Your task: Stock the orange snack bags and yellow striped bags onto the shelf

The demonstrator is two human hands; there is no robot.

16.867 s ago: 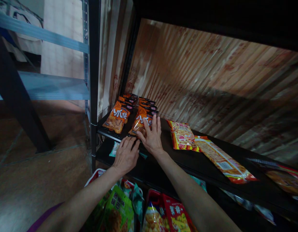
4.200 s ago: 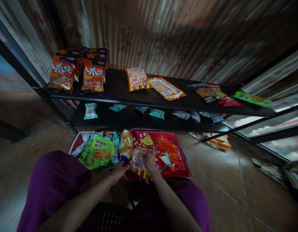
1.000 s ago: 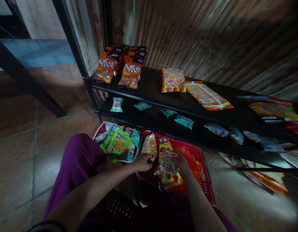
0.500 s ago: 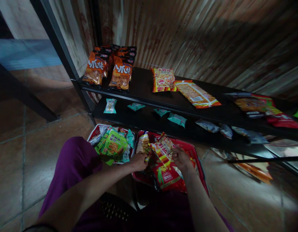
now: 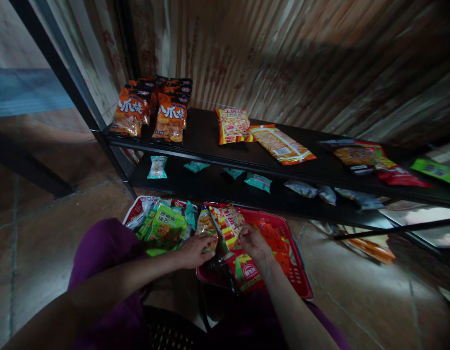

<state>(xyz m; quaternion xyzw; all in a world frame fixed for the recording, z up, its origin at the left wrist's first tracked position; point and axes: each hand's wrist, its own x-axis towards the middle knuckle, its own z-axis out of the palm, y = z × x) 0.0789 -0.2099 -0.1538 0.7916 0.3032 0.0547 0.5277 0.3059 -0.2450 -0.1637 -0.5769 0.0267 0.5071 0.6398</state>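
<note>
My right hand (image 5: 254, 244) is closed on the right edge of a yellow-and-red snack bag (image 5: 226, 222), which is tilted over the red basket (image 5: 299, 272). Beside it, my left hand (image 5: 197, 250) has its fingers partly stretched out over the lower end of another snack bag (image 5: 206, 222) at the basket's left side. Below the held bag lies a red snack packet (image 5: 248, 272) with a green picture. Orange packets (image 5: 274, 240) fill the basket's right part, partly behind my right hand and wrist.
A second basket (image 5: 132, 209) with green and teal packets (image 5: 168, 224) stands to the left. The black shelf (image 5: 206, 131) behind holds orange snack bags (image 5: 170, 119), a yellow-and-red bag (image 5: 234, 125), and a flat orange packet (image 5: 283, 145). Small teal packets (image 5: 258, 182) lie on the lower shelf.
The yellow-and-red bag has moved left and stands more upright in my right hand. My left hand has shifted away from it, its fingers looser. The whole view has swung slightly.
</note>
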